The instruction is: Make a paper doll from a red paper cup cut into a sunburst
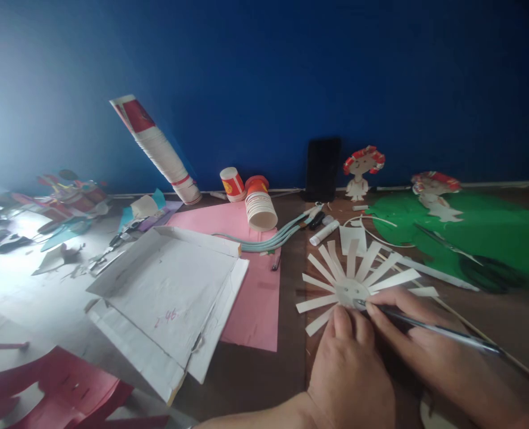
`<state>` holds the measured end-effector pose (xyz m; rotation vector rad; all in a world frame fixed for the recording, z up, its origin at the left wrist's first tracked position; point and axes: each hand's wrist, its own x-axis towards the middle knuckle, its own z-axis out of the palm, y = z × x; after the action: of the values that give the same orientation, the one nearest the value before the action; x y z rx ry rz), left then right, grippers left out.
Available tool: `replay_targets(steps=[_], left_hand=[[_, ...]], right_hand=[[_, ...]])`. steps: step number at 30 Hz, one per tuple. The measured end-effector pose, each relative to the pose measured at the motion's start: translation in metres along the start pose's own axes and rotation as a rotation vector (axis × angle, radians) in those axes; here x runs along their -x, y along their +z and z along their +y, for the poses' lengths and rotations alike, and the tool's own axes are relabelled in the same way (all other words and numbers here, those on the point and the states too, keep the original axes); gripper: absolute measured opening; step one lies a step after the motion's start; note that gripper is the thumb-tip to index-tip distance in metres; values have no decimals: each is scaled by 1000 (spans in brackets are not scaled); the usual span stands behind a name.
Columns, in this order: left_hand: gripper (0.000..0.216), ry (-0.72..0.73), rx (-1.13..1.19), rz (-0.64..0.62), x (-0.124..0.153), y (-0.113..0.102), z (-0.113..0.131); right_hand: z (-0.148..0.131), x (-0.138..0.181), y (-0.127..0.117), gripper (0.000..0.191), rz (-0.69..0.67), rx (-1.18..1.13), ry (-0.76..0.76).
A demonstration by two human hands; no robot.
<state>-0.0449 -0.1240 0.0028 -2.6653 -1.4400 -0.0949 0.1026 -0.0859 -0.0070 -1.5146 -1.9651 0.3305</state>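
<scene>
A round white paper cutout with long strips fanning out lies on the brown table, and two small eye marks show on its middle. My left hand presses its lower edge down with closed, bent fingers. In my right hand a pen is pinched, its tip touching the cutout just below the eye marks. My left thumb is hidden.
Left of my hands are a white box lid and pink paper. Behind stand a leaning cup stack, a dark phone and a paper doll. Scissors and green paper lie right; a red chair is lower left.
</scene>
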Motion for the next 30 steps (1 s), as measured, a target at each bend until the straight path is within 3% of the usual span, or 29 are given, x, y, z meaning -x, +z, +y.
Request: replay_targets(steps=[30], left_hand=[[48,-25,1,89,3,4,0]], right_hand=[[-5,-2,-3,21,19,-7,-49]])
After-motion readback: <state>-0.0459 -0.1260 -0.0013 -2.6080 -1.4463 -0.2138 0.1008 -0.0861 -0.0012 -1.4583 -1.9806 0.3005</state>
